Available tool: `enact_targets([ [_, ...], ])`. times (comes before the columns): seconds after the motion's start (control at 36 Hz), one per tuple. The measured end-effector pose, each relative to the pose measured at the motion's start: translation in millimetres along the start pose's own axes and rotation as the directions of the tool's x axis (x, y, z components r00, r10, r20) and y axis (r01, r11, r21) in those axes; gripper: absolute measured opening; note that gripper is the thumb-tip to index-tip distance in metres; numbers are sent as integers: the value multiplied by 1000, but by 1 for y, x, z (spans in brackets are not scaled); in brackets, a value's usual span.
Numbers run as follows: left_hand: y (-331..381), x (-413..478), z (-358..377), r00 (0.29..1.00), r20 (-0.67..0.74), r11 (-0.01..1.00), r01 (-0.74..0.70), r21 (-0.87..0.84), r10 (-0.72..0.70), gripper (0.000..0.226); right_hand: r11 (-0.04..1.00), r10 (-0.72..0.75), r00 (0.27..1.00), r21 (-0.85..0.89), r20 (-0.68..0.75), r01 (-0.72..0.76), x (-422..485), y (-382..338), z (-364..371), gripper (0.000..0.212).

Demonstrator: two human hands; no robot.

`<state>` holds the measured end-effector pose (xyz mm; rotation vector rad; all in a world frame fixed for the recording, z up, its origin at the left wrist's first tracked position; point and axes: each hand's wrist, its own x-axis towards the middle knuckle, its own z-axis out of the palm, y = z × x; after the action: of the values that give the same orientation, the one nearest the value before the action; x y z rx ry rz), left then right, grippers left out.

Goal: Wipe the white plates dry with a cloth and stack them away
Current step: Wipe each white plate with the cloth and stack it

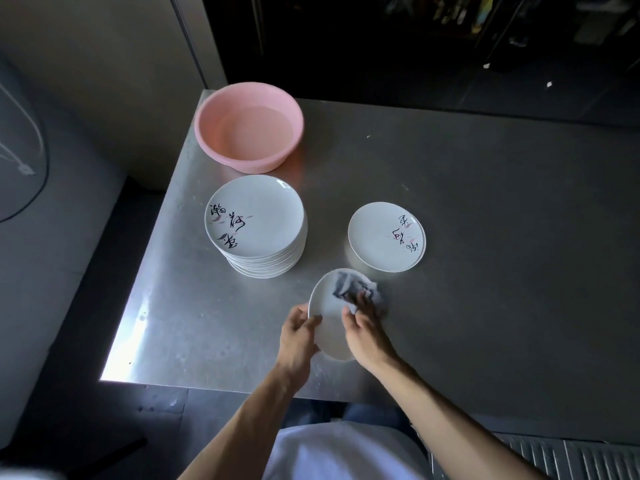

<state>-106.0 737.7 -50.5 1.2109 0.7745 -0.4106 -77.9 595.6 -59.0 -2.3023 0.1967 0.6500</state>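
Bearing one basin, tall stack, low stack: steel table. Left hand grips plate; right hand, fingers flat, presses cloth.

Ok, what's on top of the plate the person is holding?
A crumpled grey cloth lies on the plate, pressed by the right hand; the left hand grips the rim. Cloth and fingers cover the plate's far part, so any print there cannot be seen.
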Motion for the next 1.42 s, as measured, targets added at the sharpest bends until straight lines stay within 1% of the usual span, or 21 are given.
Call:
enact_targets([
  [0.06,4,2,-1,1000,-22,999,14,37,-14,14,974,-137,988,190,72,121,-10,-5,-3,50],
  [0.11,5,0,-2,999,36,997,23,68,-26,14,950,-260,951,224,169,219,-19,-8,-3,47],
  [0.19,-1,-6,-2,999,45,998,29,50,-31,14,938,-336,931,-42,142,345,-6,4,0,48],
  [0.25,-2,-6,-2,1000,-3,1000,26,12,-26,14,934,-218,973,-271,79,232,2,12,-1,49],
  [0.31,0,-3,-2,999,-28,1000,18,-14,-18,19,941,-62,997,-331,45,74,2,19,-6,53],
  [0.36,2,-2,-3,999,-34,999,16,-40,-17,25,912,-62,997,-402,54,79,-5,23,-9,54],
  [0.44,6,-1,-4,998,-50,998,29,-61,-32,26,867,-269,960,-412,83,278,-24,21,-11,52],
  [0.5,9,0,-1,999,-40,999,34,-42,-36,23,834,-460,880,-283,117,474,-37,16,-8,49],
  [0.53,12,0,1,999,-31,999,43,-31,-44,32,832,-504,851,-181,150,525,-41,12,-6,49],
  [0.61,18,-7,10,998,25,998,53,-40,-52,54,902,-431,889,61,157,427,-41,-1,-1,58],
  [0.67,18,-13,17,996,83,998,25,-53,-21,59,929,-364,930,90,52,358,-32,-11,1,61],
  [0.78,16,-21,32,984,176,997,-22,-76,35,65,969,-205,969,108,-137,220,-18,-23,-10,46],
  [0.86,20,-20,37,966,237,993,-84,-81,101,68,959,-243,899,48,-365,279,-18,-27,-33,31],
  [0.92,20,-13,37,967,220,991,-117,-68,130,53,932,-325,827,-6,-459,363,-19,-28,-48,32],
  [0.97,19,-5,35,981,146,991,-130,-7,130,42,944,-233,823,81,-518,318,-15,-24,-60,27],
  [1.03,17,3,31,997,57,995,-52,85,47,54,909,-42,900,358,-434,215,-14,-24,-68,26],
  [1.11,13,11,23,999,-15,995,30,97,-29,38,776,-34,941,585,-337,238,-13,-23,-71,19],
  [1.17,14,9,16,997,-13,996,82,-24,-82,29,748,-72,938,604,-340,277,-16,-23,-71,25],
  [1.22,12,10,7,995,12,992,98,-83,-97,28,719,39,931,657,-364,226,-13,-19,-70,16],
  [1.33,10,10,-4,992,107,995,75,-61,-68,24,750,174,893,643,-415,153,-5,-7,-73,22],
  [1.42,9,10,-5,993,88,997,75,-26,-72,28,810,145,875,563,-463,164,-7,-5,-71,31],
])
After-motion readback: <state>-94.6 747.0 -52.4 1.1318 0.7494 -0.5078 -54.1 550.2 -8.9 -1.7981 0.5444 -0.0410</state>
